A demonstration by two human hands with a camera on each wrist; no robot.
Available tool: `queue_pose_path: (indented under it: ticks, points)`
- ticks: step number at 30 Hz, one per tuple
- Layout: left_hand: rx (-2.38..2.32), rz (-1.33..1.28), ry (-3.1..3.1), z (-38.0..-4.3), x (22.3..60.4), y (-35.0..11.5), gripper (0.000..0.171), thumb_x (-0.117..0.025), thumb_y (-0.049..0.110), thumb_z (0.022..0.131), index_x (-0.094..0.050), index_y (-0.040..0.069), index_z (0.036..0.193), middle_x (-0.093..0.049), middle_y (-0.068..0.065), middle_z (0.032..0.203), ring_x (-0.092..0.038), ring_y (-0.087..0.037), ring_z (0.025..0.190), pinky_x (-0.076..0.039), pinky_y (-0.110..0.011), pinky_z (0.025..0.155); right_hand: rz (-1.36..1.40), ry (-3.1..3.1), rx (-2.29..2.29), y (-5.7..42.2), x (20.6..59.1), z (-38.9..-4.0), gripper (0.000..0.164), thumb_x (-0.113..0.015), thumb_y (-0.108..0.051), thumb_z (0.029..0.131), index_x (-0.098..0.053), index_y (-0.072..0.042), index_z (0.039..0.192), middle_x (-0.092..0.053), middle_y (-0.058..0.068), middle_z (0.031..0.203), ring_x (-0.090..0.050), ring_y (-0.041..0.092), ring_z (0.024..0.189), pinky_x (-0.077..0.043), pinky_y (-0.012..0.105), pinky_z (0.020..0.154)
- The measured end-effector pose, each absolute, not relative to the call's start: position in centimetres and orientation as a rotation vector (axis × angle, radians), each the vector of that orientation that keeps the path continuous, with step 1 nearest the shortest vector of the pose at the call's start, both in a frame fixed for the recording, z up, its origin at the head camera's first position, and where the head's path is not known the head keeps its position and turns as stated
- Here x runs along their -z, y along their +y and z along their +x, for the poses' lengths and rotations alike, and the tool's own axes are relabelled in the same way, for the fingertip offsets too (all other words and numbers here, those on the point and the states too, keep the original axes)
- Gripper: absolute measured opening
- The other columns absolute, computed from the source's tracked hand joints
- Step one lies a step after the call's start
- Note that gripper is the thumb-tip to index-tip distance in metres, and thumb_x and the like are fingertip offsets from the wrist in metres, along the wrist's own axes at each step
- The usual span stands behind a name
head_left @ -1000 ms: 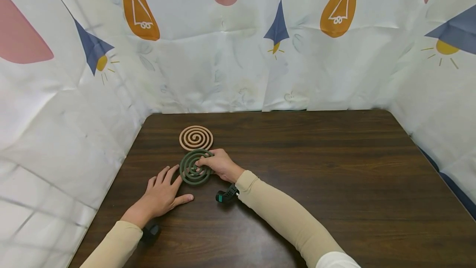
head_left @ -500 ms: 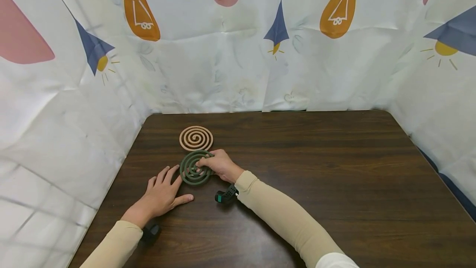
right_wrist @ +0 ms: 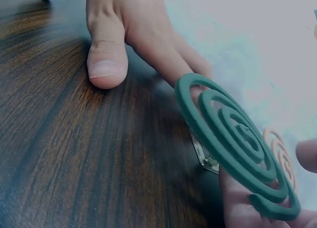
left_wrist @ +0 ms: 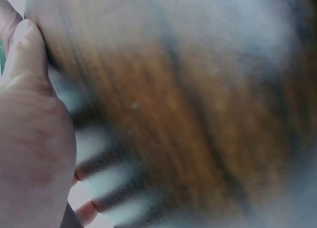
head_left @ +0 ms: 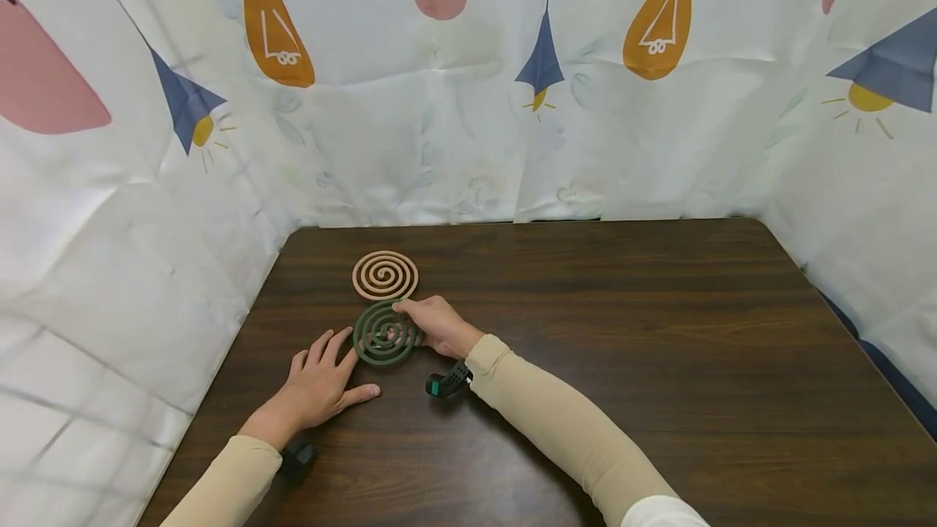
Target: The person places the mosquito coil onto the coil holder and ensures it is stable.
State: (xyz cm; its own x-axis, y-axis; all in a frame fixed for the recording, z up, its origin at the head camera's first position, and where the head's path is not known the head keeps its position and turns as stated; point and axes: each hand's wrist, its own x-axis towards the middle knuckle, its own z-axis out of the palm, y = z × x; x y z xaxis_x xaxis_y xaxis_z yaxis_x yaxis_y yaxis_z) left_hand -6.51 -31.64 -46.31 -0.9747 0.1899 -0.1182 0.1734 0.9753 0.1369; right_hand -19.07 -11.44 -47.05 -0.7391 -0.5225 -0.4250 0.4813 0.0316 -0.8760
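A green mosquito coil (head_left: pixel 375 354) is held a little above the table by my right hand (head_left: pixel 439 327), tilted in the right wrist view. The fingers (right_wrist: pixel 240 198) lie under the coil; the thumb is over its far right rim in the head view. Beneath it a small metal piece (right_wrist: pixel 208 162) shows, mostly hidden. My left hand (head_left: pixel 313 387) rests on the table with fingers spread, its index finger reaching the coil's left rim. Whether that fingertip touches the metal piece is hidden. Behind lies a tan mosquito coil (head_left: pixel 356 276), flat on the table.
The dark wood table (head_left: pixel 622 348) stretches away to the right. A white printed cloth (head_left: pixel 468 145) hangs around its back and sides. Black straps with small devices (head_left: pixel 448 383) are on both wrists.
My right thumb has moved from the green coil's middle outward to its far right rim. The coil now looks slightly flatter. My left hand stays in place.
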Motion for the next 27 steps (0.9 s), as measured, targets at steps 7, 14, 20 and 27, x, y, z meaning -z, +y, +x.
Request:
queue_pose_path:
  ticks: [7,14,20,27]
  points:
    - [-0.228,0.278,3.002,-6.6,46.3,-31.6,0.084,-0.060,0.067,0.095,-0.044,0.013,0.157,-0.034,-0.026,0.162,-0.030,-0.055,0.149,-0.033,-0.077,0.104,0.001,1.485,1.824,-10.6,46.7,-19.3,0.032,-0.058,-0.040,0.105,-0.070,-0.011,0.102,-0.069,-0.003,0.084,-0.067,0.008,0.072,-0.059,0.025,0.066]
    - [-0.228,0.275,2.988,-6.4,46.3,-31.6,0.084,-0.060,0.067,0.095,-0.044,0.013,0.157,-0.033,-0.026,0.162,-0.030,-0.055,0.149,-0.034,-0.077,0.104,-0.001,1.444,1.814,-9.8,46.9,-19.4,0.055,-0.054,-0.046,0.107,-0.059,-0.001,0.138,-0.072,0.006,0.106,-0.072,0.014,0.086,-0.063,0.033,0.082]
    - [-0.219,0.308,3.010,-6.3,46.7,-31.8,0.084,-0.059,0.067,0.095,-0.044,0.013,0.157,-0.034,-0.027,0.161,-0.031,-0.056,0.147,-0.035,-0.077,0.102,0.014,1.437,1.773,-8.8,46.6,-19.5,0.081,-0.054,-0.050,0.106,-0.031,0.009,0.157,-0.065,0.022,0.131,-0.072,0.028,0.114,-0.058,0.043,0.102]
    - [-0.234,0.320,3.011,-6.6,47.4,-32.3,0.087,-0.051,0.074,0.096,-0.038,0.016,0.159,-0.031,-0.026,0.162,-0.028,-0.056,0.147,-0.032,-0.079,0.102,-0.018,1.459,1.740,-7.8,46.2,-19.7,0.074,-0.055,-0.050,0.105,-0.045,0.010,0.147,-0.069,0.025,0.127,-0.073,0.033,0.117,-0.058,0.043,0.102]
